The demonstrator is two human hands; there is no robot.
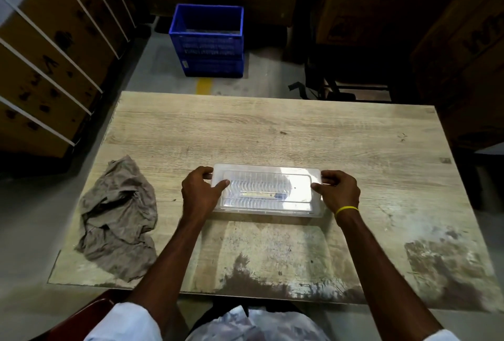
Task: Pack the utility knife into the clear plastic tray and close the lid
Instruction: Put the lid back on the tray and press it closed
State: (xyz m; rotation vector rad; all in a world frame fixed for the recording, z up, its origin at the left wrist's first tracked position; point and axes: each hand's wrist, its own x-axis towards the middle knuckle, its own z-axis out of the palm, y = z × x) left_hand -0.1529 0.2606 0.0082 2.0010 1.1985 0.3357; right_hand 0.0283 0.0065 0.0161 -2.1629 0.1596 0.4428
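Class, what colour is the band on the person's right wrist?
Yellow; the wristband shows in the head view, just behind the right hand.

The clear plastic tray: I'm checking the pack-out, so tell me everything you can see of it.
The clear plastic tray is a ribbed, see-through rectangular case lying flat on the wooden table, lid down over it. A long yellowish item with a blue end shows inside. The left hand and right hand grip its short ends. Glare whitens its right side.

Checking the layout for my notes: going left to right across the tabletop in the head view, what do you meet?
Crumpled cloth → left hand → clear plastic tray with the utility knife inside → right hand.
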